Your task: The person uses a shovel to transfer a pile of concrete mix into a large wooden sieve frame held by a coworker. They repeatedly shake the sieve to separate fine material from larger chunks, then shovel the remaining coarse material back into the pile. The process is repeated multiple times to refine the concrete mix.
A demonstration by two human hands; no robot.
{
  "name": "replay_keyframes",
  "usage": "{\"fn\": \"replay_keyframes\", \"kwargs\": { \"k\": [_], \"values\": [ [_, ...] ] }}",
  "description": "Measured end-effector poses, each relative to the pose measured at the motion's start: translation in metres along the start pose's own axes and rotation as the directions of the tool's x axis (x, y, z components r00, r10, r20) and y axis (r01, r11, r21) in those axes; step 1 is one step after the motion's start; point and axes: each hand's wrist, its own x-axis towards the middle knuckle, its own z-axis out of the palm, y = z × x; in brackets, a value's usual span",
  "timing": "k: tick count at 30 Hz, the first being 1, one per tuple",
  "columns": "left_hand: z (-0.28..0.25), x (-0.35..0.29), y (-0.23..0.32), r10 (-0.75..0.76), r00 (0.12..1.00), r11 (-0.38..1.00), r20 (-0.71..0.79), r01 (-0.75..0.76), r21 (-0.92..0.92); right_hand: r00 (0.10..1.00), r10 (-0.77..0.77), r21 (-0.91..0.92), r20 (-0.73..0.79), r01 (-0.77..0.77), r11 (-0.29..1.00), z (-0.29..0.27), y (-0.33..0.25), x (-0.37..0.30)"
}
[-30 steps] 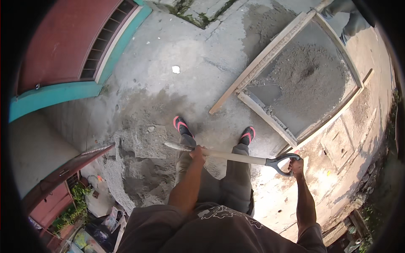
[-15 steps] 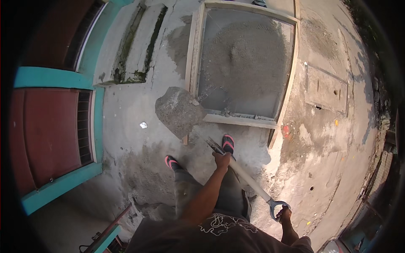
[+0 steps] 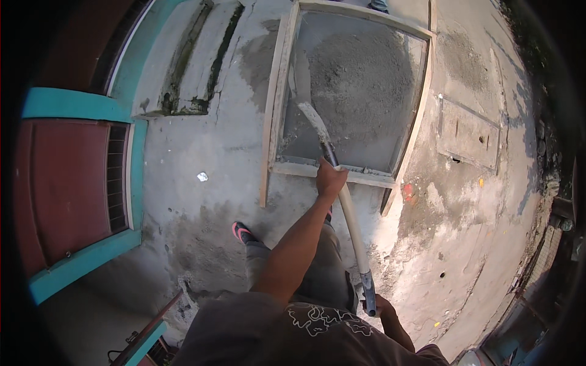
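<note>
A long shovel [image 3: 353, 222] with a pale shaft runs forward from my body. My left hand [image 3: 331, 177] is wrapped round the shaft close to the dark socket. Down by my right side, my right hand [image 3: 383, 307] is closed on the handle end, its fingers partly hidden. The shovel's blade [image 3: 315, 122] is turned nearly edge-on, over the left part of a wooden-framed screen [image 3: 336, 173]. Grey sand [image 3: 360, 79] is spread across that screen, darker and coarser toward its middle. No heap shows on the blade.
A concrete block [image 3: 189, 61] with mossy grooves lies at far left, beside a teal-framed wall with red-brown panels [image 3: 67, 183]. Right of the screen, a rectangular cover [image 3: 469, 131] sits in the concrete. Another person's foot [image 3: 378, 5] shows beyond the frame. My sandalled left foot [image 3: 243, 232] is below.
The shovel has swung forward and right, from beside the frame to over the screen. Its blade has tipped onto its edge, and the heaped sand is off it. Both hands kept hold.
</note>
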Motion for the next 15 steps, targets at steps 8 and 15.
{"fn": "replay_keyframes", "kwargs": {
  "k": [8, 15],
  "values": [
    [-0.064, 0.007, -0.132, -0.309, 0.935, 0.758, -0.172, 0.133, -0.638, 0.702, -0.581, -0.191, -0.411, 0.557, 0.808, 0.045, -0.083, -0.085],
    [-0.120, 0.021, -0.265, -0.679, 0.734, 0.172, -0.010, 0.147, -0.974, 0.380, -0.915, -0.659, -0.138, 0.654, 0.371, 0.226, -0.154, -0.130]
  ]
}}
